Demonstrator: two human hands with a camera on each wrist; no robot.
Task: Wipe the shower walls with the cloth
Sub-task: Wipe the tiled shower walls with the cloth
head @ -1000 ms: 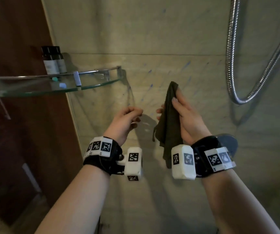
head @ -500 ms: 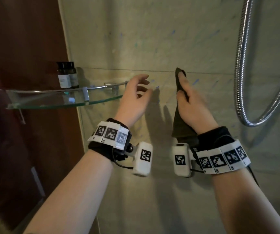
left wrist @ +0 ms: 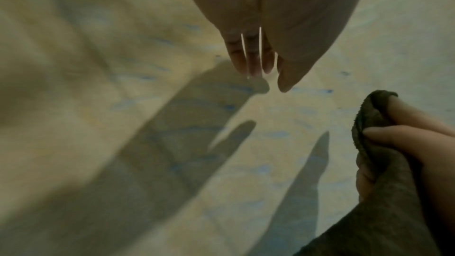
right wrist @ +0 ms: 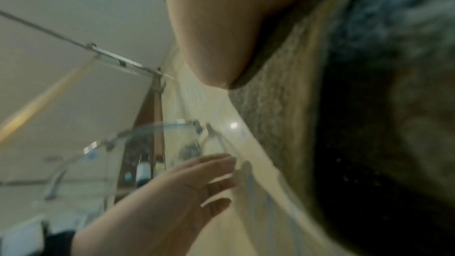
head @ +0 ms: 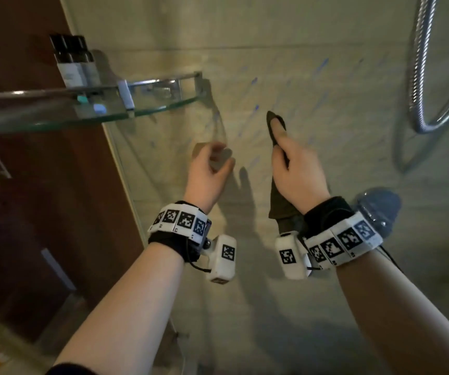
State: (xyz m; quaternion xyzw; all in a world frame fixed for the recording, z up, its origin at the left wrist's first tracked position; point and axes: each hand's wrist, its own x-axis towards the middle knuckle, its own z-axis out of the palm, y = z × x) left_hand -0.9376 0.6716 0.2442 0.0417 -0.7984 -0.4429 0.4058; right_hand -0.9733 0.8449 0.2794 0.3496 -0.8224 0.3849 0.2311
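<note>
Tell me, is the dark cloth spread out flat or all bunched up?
Bunched up. The cloth hangs as a narrow folded strip from the right hand, whose fingers pinch its gathered top; none of it lies spread flat.

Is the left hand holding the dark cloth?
No, the dark cloth is gripped by the right hand, while the left hand holds nothing.
</note>
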